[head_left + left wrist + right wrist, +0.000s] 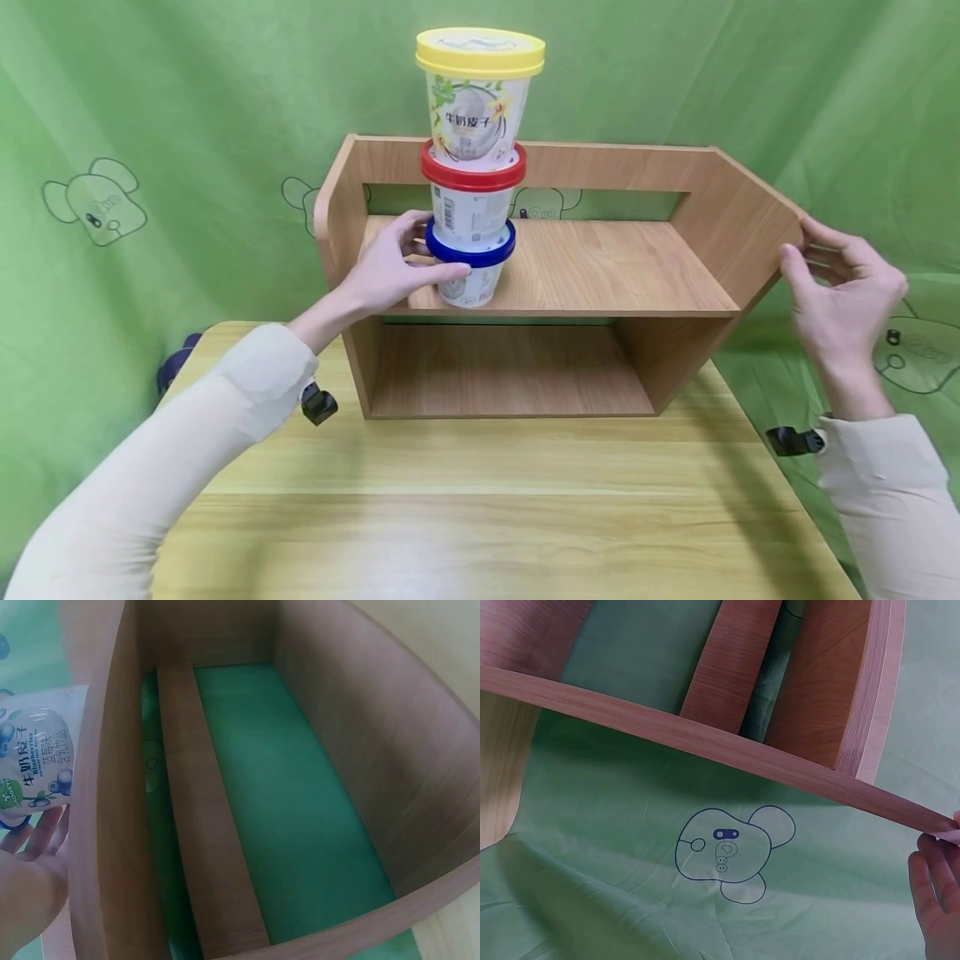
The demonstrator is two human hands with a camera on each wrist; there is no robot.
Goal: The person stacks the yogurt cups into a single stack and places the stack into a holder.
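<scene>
Three white paper tubs stand in a stack on the upper board of a wooden shelf [615, 262]. The lowest tub [468, 287] has a blue lid, the middle tub [472, 212] a red one and the top tub [480, 112] a yellow one. My left hand [378, 265] grips the blue-lidded tub from the left, thumb across its front and fingers behind. In the left wrist view, blueberry pictures show on this tub [37, 750]. Far to the right, my right hand [851, 292] pinches the front edge of the shelf's right side panel [705, 750].
A light wooden table [480, 508] carries the shelf near its back edge. Below the upper board lies a lower compartment [502, 367]. Green cloth [210, 75] with cartoon prints hangs behind and on both sides. A dark purple object [176, 362] shows beyond the table's left edge.
</scene>
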